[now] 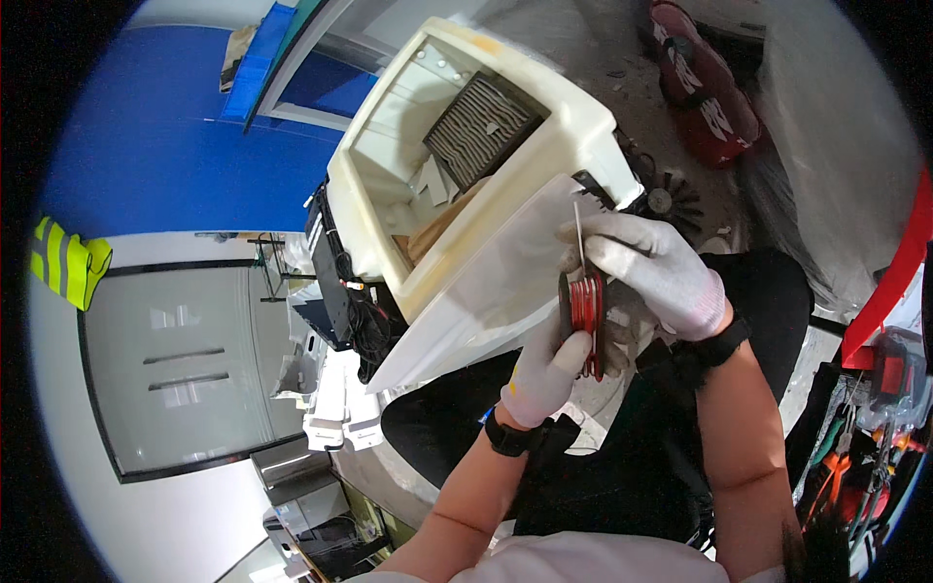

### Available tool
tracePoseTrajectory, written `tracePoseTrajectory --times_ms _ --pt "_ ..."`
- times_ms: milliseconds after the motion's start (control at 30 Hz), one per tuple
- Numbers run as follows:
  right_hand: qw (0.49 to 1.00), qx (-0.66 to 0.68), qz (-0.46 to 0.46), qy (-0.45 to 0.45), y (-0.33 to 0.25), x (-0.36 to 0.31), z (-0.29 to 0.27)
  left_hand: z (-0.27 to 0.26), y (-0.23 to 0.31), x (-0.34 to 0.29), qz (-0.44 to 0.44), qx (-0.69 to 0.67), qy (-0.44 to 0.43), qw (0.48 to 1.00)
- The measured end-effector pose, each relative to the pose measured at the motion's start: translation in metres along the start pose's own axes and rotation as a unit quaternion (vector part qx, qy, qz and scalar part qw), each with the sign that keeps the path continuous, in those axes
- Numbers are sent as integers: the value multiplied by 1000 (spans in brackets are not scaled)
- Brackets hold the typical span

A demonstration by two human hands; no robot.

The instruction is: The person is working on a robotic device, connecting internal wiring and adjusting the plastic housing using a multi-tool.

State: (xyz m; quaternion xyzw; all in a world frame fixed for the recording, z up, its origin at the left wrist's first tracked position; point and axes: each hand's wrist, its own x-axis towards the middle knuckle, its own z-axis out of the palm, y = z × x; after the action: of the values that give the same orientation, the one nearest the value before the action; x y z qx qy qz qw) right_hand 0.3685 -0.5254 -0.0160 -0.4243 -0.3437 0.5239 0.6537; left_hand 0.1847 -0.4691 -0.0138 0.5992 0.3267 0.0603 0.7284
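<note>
Bold white lettering (717,118) stands on the red bag (702,97).

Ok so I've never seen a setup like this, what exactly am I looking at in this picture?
There's no robot here. A person wears a wide fisheye camera on their head, looking down, so straight edges bend and their forearms come in from below. Both hands are in pale gloves. The left hand grips a spool wound with something red. The right hand seems to pinch a thin pale strip just above it; whether the two are joined, I can't tell. Beyond the hands is an open cream-coloured tub with a dark-framed pleated panel inside. Black cables hang to its left.
</note>
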Motion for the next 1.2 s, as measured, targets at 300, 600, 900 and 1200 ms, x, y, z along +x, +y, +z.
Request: tracePoseTrajectory --times_ms 300,600,900,1200 --pt "998 -42 -31 -42 -1 -3 17 -14 7 -22 19 -56 -6 998" --pt "959 -199 -145 -139 3 2 25 -18 3 -30 -8 -99 50 994" --pt "941 -280 -159 -106 19 2 42 -18 9 -34 14 -117 75 990" --pt "936 -307 -168 -48 19 -2 46 -22 4 -32 46 25 78 996"
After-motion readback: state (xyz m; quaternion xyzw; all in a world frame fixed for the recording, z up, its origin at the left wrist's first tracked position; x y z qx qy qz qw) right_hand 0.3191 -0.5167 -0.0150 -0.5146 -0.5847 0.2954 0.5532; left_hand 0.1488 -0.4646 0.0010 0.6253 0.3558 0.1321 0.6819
